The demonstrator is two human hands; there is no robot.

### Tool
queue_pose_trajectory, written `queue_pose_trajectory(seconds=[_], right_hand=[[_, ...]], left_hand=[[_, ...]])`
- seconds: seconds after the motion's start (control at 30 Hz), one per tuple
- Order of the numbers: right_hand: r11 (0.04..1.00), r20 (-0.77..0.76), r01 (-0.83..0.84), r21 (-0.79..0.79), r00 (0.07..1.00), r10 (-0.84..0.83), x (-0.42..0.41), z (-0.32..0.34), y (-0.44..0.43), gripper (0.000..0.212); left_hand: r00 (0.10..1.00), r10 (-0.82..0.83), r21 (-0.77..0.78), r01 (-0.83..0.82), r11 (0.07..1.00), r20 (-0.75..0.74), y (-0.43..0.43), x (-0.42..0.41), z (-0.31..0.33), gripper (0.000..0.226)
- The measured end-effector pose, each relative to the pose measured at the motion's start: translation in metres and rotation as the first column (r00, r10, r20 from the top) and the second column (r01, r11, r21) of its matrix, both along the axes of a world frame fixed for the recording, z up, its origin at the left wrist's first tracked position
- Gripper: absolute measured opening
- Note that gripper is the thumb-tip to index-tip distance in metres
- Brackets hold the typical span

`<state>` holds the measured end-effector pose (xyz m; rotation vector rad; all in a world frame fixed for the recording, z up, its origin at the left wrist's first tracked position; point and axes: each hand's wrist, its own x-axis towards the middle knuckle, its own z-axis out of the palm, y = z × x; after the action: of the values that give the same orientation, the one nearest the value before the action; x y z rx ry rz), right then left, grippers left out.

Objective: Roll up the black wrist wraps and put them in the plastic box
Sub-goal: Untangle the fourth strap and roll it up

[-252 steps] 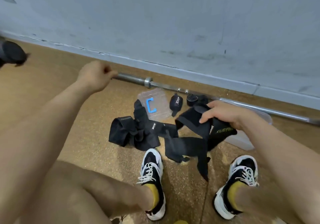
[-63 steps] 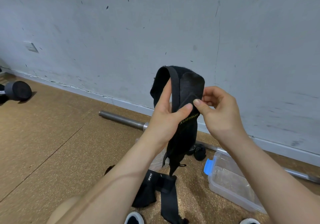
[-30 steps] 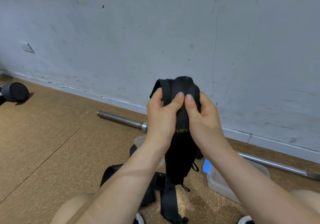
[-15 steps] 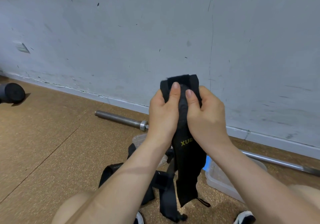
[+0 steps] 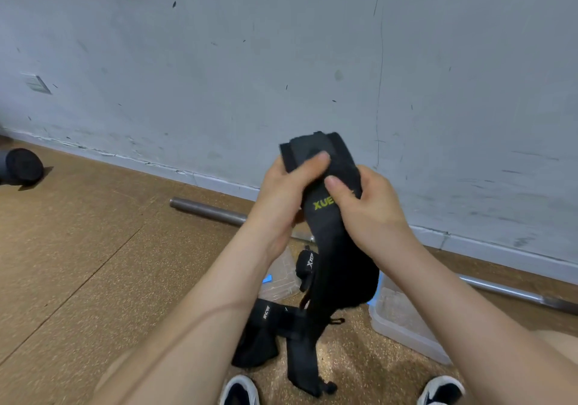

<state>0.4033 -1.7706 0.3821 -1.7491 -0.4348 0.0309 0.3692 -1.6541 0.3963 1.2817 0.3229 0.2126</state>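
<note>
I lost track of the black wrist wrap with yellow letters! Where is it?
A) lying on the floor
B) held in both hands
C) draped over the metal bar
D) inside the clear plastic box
B: the left hand and the right hand both grip the black wrist wrap with yellow letters, and its tail hangs down above the brown cork floor.

One head-worn wide-angle view, looking forward and down, floor [image 5: 93, 264] close below, wall [image 5: 281, 60] just ahead

A black wrist wrap [image 5: 341, 257] is held at frame centre, top rolled. Other wraps [image 5: 266, 336] are strewn below; the plastic box [image 5: 400, 314] is set lower right.
</note>
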Motion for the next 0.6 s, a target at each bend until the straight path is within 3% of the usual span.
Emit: queue_pose_trajectory(seconds=[0.1, 0.2, 0.27, 0.3, 0.4, 0.47, 0.53, 0.6], right_hand=[[0.987, -0.026, 0.121, -0.105, 0.992, -0.124, 0.009, 0.004, -0.004, 0.021], [0.902, 0.158, 0.176, -0.393, 0.98, -0.122, 0.005, 0.006, -0.01, 0.042], [0.881, 0.237, 0.143, -0.451, 0.971, -0.036, -0.006, 0.012, -0.013, 0.054], [0.877, 0.196, 0.064, -0.477, 0.98, 0.036, -0.011, 0.014, -0.015, 0.056], [0.807, -0.126, -0.298, -0.51, 0.954, 0.273, -0.016, 0.009, -0.021, 0.06], [0.796, -0.197, -0.361, -0.486, 0.932, 0.303, -0.012, -0.003, -0.02, 0.072], [0.85, -0.077, -0.242, -0.468, 0.969, 0.233, -0.007, -0.02, -0.013, 0.068], [0.896, 0.109, -0.071, -0.438, 0.985, 0.131, -0.005, -0.034, -0.006, 0.052]], left_hand=[[0.984, -0.165, 0.133, 0.173, 0.976, -0.069, -0.012, -0.007, -0.007, 0.019], [0.999, 0.016, 0.225, -0.007, 0.974, -0.038, -0.015, -0.008, -0.01, 0.012], [0.985, 0.17, 0.343, -0.152, 0.927, -0.022, -0.008, -0.005, -0.012, 0.014], [0.973, 0.229, 0.389, -0.206, 0.898, -0.014, -0.004, -0.003, -0.013, 0.014], [0.955, 0.297, 0.399, -0.264, 0.878, -0.022, 0.001, -0.002, -0.012, 0.015], [0.963, 0.267, 0.377, -0.233, 0.897, -0.042, -0.001, -0.003, -0.01, 0.021], [0.97, 0.24, 0.391, -0.206, 0.897, -0.04, -0.005, -0.005, -0.008, 0.021], [0.977, 0.212, 0.397, -0.186, 0.899, -0.023, -0.008, -0.006, -0.005, 0.022]])
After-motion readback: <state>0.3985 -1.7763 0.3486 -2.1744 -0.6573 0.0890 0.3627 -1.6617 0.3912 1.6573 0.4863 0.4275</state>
